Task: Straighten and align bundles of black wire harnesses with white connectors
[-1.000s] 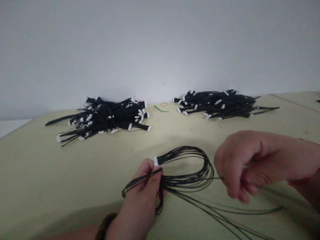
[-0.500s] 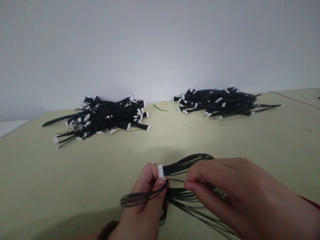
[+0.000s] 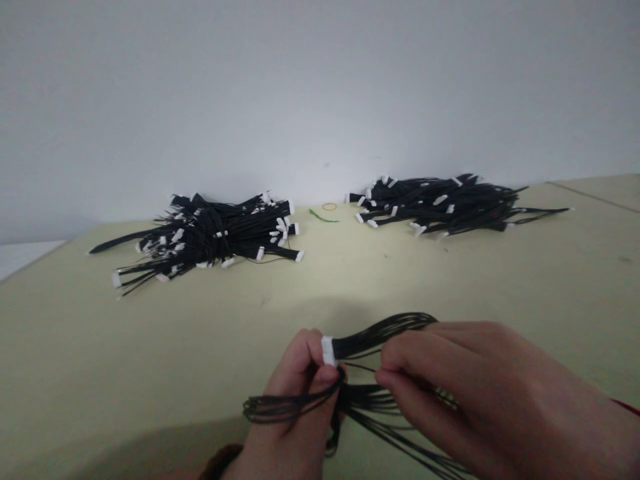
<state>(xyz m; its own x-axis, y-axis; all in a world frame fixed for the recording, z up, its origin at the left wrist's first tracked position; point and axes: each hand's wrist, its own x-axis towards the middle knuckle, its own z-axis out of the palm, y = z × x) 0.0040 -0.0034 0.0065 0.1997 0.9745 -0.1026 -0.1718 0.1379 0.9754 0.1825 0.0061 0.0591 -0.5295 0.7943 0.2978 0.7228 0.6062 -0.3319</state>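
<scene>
White connector: While the left hand closes thumb and forefinger on it, the white connector sits over the table, its wire side turned right.
Connector contents: black wires, packed in a close row at its right side, then fanning out and passing behind the right hand.
Left hand: just below and left of the connector; clamped on it, with a wire loop lying across the thumb.
Right hand: right of the connector, apart from it; thumb and forefinger tips together on a single wire.
Single wire: below the connector's right side, reaching the right fingertips; far end hidden.
Lower wires: below and right of the connector, spreading from the left hand, partly covered by the right.
Left pile: beyond and left of the connector; black wires drawn in at the middle, many ending in white housings.
Right pile: beyond and right of the connector; similar wires and white housings, heaped lengthwise.
Yellow ring, green strip: well beyond the connector, near each other, between the piles.
Dark wristband: below and left of the connector, on the left wrist.
</scene>
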